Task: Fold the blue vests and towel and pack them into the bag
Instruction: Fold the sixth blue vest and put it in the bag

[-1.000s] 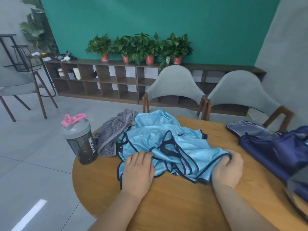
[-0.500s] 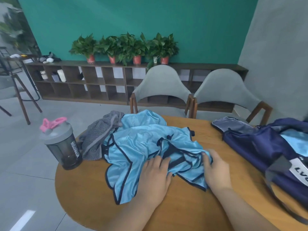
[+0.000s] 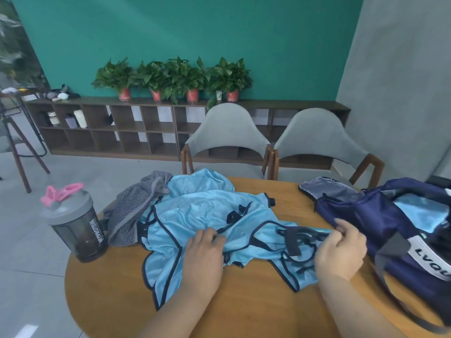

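Note:
A crumpled heap of light blue vests (image 3: 195,215) with dark trim lies in the middle of the round wooden table (image 3: 244,301). A grey striped towel (image 3: 136,211) is bunched against the heap's left side. My left hand (image 3: 202,254) grips a fold of blue fabric at the front of the heap. My right hand (image 3: 341,250) pinches a vest edge further right and holds it stretched away from the left hand. The navy bag (image 3: 380,220) lies open at the right, blue fabric showing inside it.
A dark shaker bottle (image 3: 73,223) with a grey lid and pink loop stands at the table's left edge. Two grey chairs (image 3: 229,128) are pushed in at the far side. A low shelf with potted plants (image 3: 170,79) lines the green wall.
Both hands have moved right and spread apart, pulling a vest out from the heap toward the bag. The view has swung right, bringing more of the bag into sight.

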Motion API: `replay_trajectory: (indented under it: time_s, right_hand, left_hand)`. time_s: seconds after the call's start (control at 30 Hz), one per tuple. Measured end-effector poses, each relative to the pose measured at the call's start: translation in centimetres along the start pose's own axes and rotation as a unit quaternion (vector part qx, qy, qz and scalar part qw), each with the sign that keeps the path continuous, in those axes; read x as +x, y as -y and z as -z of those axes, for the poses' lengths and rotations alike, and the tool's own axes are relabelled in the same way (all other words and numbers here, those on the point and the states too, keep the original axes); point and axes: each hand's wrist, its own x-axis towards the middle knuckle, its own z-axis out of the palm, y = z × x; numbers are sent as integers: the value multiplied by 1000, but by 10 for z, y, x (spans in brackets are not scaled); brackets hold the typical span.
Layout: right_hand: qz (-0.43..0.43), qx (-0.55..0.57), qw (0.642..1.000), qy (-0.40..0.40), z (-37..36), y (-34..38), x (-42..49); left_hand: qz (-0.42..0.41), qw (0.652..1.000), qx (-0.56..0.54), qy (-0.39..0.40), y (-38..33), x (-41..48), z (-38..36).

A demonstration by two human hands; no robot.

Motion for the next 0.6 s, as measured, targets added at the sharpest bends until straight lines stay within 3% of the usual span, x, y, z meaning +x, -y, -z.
replay_trajectory:
  time_s: [0.03, 0.1, 0.17, 0.2, 0.23, 0.27, 0.3, 0.37, 0.5, 0.6]
  right_hand:
    - [118, -68, 990, 40, 2, 1, 1]
    - [328, -115, 914, 211, 0, 3, 1]
    - [381, -132, 810, 425, -7, 5, -6]
    - [384, -163, 770, 483, -12, 2, -10]
    - [390, -195, 753, 493, -17, -3, -13]
    - [386, -216, 765, 468, -20, -7, -13]
    - [355, -211, 801, 434, -19, -8, -13]
    - [233, -182, 870, 394, -14, -4, -5]
    - [49, -162, 904, 393, 0, -3, 23]
    - [-86, -93, 919, 373, 7, -6, 36]
  left_hand:
    - [6, 1000, -21, 19, -2, 4, 3]
    - [9, 991, -119, 59, -16, 15, 12]
    - [13, 962, -254, 99, -38, 27, 21]
    - [15, 945, -307, 111, -48, 32, 24]
    - [13, 938, -331, 100, -56, 36, 25]
    - [10, 938, -336, 84, -61, 39, 23]
    - [9, 941, -328, 80, -63, 40, 21]
    - [20, 947, -294, 128, -59, 44, 17]
    - [36, 946, -172, 274, -27, 46, 10]
    - [28, 960, -15, 278, -3, 41, 3]
